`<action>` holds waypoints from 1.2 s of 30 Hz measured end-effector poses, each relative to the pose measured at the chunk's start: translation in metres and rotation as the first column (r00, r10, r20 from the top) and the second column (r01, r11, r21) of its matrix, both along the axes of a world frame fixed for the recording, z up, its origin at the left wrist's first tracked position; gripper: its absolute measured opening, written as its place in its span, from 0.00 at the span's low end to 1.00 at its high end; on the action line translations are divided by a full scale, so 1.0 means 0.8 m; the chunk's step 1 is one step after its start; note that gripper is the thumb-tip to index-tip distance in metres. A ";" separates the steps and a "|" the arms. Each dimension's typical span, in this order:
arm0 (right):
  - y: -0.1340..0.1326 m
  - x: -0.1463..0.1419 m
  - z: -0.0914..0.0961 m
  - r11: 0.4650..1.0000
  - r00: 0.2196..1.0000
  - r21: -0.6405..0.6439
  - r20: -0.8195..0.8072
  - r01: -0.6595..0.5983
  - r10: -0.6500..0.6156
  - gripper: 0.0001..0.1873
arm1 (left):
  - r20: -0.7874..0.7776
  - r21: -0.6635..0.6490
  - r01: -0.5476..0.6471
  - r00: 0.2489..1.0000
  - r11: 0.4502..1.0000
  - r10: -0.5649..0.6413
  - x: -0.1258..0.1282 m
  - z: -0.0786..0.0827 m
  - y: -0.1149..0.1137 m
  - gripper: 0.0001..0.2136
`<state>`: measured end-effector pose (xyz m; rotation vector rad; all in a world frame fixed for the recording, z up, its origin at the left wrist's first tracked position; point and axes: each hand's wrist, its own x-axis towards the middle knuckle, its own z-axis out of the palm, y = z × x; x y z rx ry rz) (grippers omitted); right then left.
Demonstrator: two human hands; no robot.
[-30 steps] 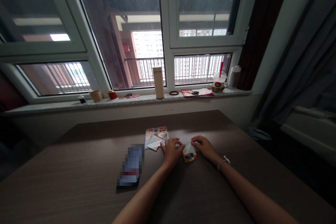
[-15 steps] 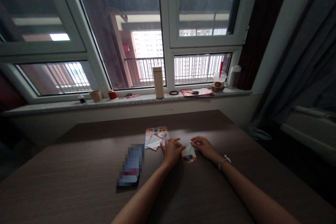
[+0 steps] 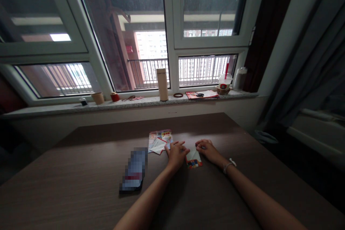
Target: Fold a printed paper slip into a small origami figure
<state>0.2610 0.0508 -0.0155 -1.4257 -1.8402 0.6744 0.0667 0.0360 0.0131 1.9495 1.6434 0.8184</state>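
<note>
Two bare hands flank a small folded paper (image 3: 193,158), which lies on the table (image 3: 81,172) between them. Left hand (image 3: 176,154): the grip is loosely curved, its fingertips covering the paper's left edge; whether they pinch or merely press cannot be told. Right hand (image 3: 208,150): the fingers bend close together at the upper right corner, masking it, so a firm hold cannot be confirmed. The near end bears coloured print too small to make out. Just beside the left hand, a white folded piece (image 3: 158,146) partly hides a printed sheet (image 3: 153,137); contact with the hand is unclear. Coarse pixels obscure a phone-like object (image 3: 134,170). Both forearms are cut off below. Beyond, on the windowsill (image 3: 147,102), stands a beige flask (image 3: 162,85).
</note>
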 end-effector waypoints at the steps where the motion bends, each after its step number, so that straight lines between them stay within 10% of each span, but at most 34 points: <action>1: -0.001 0.000 0.001 1.000 1.000 0.002 0.005 -0.003 0.003 0.09 | -0.001 -0.002 0.003 1.000 1.000 -0.003 0.000 0.000 0.000 0.06; 36: -0.028 -0.011 0.011 0.984 0.956 0.154 0.291 -0.088 0.040 0.16 | -0.299 0.118 0.024 0.954 0.993 0.012 -0.012 -0.009 -0.009 0.07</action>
